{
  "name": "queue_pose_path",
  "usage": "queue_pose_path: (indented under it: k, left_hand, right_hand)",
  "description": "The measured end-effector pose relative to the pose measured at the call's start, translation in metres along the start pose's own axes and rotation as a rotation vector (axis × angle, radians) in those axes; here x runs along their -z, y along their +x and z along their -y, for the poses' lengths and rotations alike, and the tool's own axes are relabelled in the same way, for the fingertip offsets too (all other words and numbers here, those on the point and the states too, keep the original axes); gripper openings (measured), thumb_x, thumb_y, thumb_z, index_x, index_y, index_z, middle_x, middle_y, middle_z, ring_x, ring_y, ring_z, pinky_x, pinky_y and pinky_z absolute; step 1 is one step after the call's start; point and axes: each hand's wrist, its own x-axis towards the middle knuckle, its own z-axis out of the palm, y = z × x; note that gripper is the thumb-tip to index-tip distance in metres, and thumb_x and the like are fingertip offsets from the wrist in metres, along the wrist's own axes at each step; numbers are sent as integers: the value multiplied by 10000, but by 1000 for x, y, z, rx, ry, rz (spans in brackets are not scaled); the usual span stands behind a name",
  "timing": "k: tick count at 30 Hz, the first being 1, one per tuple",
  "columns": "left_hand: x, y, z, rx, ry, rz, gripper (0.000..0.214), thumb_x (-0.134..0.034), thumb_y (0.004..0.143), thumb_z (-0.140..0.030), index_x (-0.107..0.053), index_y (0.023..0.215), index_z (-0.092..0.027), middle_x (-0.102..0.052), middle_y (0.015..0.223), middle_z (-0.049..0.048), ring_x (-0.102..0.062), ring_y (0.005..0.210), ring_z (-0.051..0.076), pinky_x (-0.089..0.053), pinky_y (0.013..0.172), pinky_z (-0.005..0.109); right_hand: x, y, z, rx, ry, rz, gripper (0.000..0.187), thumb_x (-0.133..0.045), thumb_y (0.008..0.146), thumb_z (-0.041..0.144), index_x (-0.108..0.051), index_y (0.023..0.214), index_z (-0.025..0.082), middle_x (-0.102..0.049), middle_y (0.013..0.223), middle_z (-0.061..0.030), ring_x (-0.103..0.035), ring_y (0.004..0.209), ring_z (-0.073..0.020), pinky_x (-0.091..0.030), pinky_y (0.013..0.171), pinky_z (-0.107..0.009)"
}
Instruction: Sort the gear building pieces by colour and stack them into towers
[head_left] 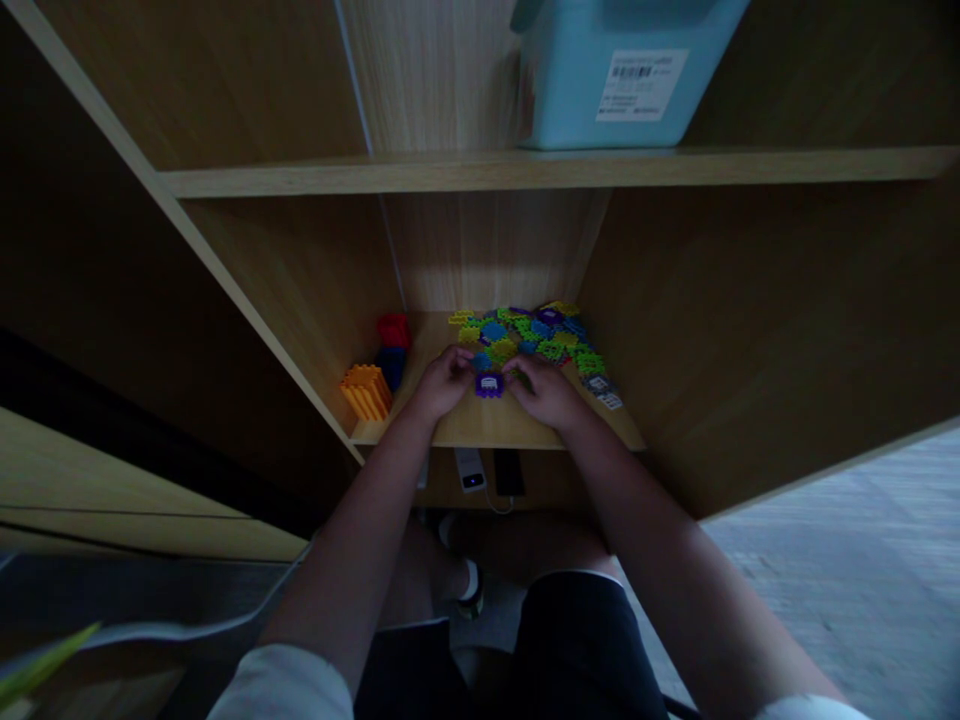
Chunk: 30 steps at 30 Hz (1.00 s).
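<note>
A purple notched plastic piece (489,385) with a white print lies between my hands on the lower shelf board. My left hand (445,382) is at its left with curled fingers, the tips close to a blue notched piece (481,361); what they pinch, if anything, is too small to make out. On the other side, my right hand (541,388) has its fingers bent together beside the purple piece, and a bit of green shows within them. Behind both hands spreads a loose pile of yellow, green, blue and purple interlocking pieces (551,345).
Left on the shelf stand an orange stack (366,392), a dark blue stack (391,367) and a red stack (394,330) of pieces. A light-blue bin (607,80) sits on the upper shelf (450,175). Below lie a white power bank (470,468) and a black phone-like slab (509,472) with a cable.
</note>
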Motion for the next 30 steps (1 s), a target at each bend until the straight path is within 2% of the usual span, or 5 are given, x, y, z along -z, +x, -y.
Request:
queue_pose_path:
  k: [7, 12, 21, 26, 30]
  left_hand:
    - [-1, 0, 1, 2, -15, 4, 236, -687, 909, -141, -693, 1134, -215, -760, 977, 19, -723, 886, 188, -557, 854, 331]
    - [0, -1, -1, -10, 10, -6, 223, -684, 906, -132, -692, 1113, -215, -743, 967, 15, -712, 899, 190, -557, 876, 335]
    - [0, -1, -3, 4, -10, 9, 199, -685, 918, -173, -678, 1111, -221, -744, 952, 14, -709, 883, 191, -550, 851, 332]
    - [-1, 0, -3, 21, 0, -1, 185, -680, 913, -161, -683, 1088, -223, -735, 928, 7, -699, 858, 185, -541, 833, 329]
    - [-2, 2, -4, 19, 18, -18, 169, -698, 906, -161, -694, 1061, -226, -730, 912, -1, -690, 848, 180, -542, 829, 321]
  right_hand:
    - [-3, 0, -4, 1, -7, -10, 207, -599, 1005, 208, -720, 1157, 280, -808, 1196, -66, -716, 1169, -287, -532, 1088, -447]
    - [-8, 1, -12, -60, -102, -29, 261, -593, 945, 142, -724, 1142, 253, -801, 1181, -89, -709, 1145, -305, -532, 1087, -457]
    - [-8, 3, -13, -143, -251, -83, 217, -587, 974, 173, -752, 1104, 230, -794, 1166, -121, -684, 1121, -327, -532, 1061, -477]
    - [0, 11, -19, -266, -345, -118, 264, -536, 1042, 245, -771, 1150, 193, -749, 1239, -203, -634, 1224, -406, -496, 1097, -573]
    - [9, 28, -37, -383, -444, -150, 358, -508, 1042, 266, -751, 1285, 166, -663, 1474, -258, -560, 1349, -475, -465, 1116, -686]
